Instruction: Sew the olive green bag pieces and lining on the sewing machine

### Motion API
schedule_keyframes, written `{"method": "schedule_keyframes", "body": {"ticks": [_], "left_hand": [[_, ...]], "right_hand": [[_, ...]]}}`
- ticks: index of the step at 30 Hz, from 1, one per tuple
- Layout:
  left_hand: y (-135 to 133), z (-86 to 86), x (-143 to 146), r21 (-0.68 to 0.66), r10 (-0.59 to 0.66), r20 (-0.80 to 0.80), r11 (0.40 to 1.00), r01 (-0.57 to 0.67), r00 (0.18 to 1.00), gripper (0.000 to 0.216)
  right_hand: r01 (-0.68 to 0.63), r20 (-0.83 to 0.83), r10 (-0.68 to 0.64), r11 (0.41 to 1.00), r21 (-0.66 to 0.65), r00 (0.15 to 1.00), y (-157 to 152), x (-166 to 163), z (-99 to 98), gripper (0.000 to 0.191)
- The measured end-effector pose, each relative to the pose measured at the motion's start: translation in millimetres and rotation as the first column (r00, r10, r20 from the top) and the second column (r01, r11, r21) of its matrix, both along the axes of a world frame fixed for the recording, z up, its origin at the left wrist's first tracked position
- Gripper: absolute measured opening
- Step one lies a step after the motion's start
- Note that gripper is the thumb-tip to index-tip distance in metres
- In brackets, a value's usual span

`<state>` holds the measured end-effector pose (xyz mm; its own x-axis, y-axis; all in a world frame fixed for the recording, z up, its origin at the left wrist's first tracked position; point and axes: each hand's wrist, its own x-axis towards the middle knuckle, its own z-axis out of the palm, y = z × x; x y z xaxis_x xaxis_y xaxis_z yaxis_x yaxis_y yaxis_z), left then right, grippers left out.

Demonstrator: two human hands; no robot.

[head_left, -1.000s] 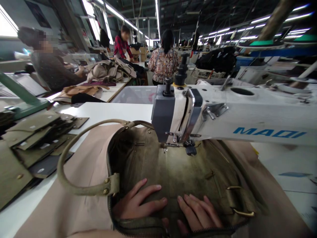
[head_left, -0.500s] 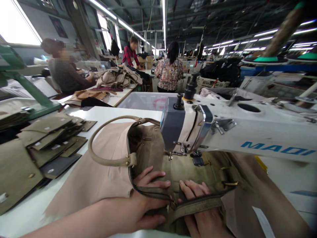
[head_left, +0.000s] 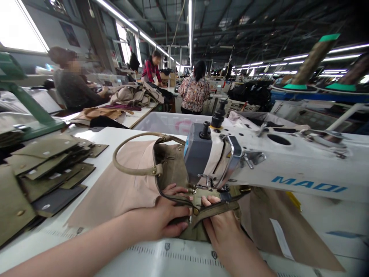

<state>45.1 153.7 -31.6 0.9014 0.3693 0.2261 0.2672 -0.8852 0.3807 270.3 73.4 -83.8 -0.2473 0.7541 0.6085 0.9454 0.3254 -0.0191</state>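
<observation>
Factory floor, white table, our hands at the sewing machine.

We hold an olive bag right under the head of the sewing machine, its open zipper edge just in front of the needle. Our left hand grips the bag's near edge left of the needle, fingers curled over the zipper and thumb beneath. Our right hand presses the zipper strip flat just right of it, fingers together and touching the fabric. The bag's curved handle lies left of the machine on beige cloth. Farther left sits a stack of olive pieces. Beyond the machine, three people work at other tables.
</observation>
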Motion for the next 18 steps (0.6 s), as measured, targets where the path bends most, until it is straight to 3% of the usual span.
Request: {"method": "schedule_keyframes", "body": {"ticks": [4,7,9,12,15,18], "left_hand": [[2.6,1.2,2.5,-0.013,0.019,0.007,1.000,-0.019,1.000,0.024],[0.3,8.2,2.0,-0.040,0.002,-0.019,0.999,-0.003,1.000,0.026],[-3.0,12.9,0.7,-0.050,0.015,-0.060,0.999,-0.018,0.998,0.030],[-8.7,15.6,-1.6,-0.011,0.030,-0.102,0.999,-0.031,0.994,0.038],[-12.7,14.0,-2.2,0.035,0.019,-0.108,0.999,-0.015,0.994,0.051],[-14.7,13.2,-1.0,0.059,0.034,-0.162,0.998,-0.025,0.986,0.056]], "right_hand": [[0.016,0.020,-0.017,0.999,0.042,1.000,-3.4,-4.1,22.8,0.025],[0.024,-0.066,-0.010,0.977,0.211,0.998,-12.5,-9.7,38.4,0.014],[0.012,-0.070,0.008,0.961,0.277,0.997,-17.1,-11.1,43.4,0.025],[0.019,-0.064,-0.006,0.979,0.203,0.998,-21.7,-9.4,45.6,0.039],[-0.023,-0.162,0.058,0.977,0.213,0.985,-24.7,-4.7,53.4,0.028],[0.055,-0.284,0.040,0.947,0.317,0.958,-23.3,-0.6,73.4,0.015]]}}
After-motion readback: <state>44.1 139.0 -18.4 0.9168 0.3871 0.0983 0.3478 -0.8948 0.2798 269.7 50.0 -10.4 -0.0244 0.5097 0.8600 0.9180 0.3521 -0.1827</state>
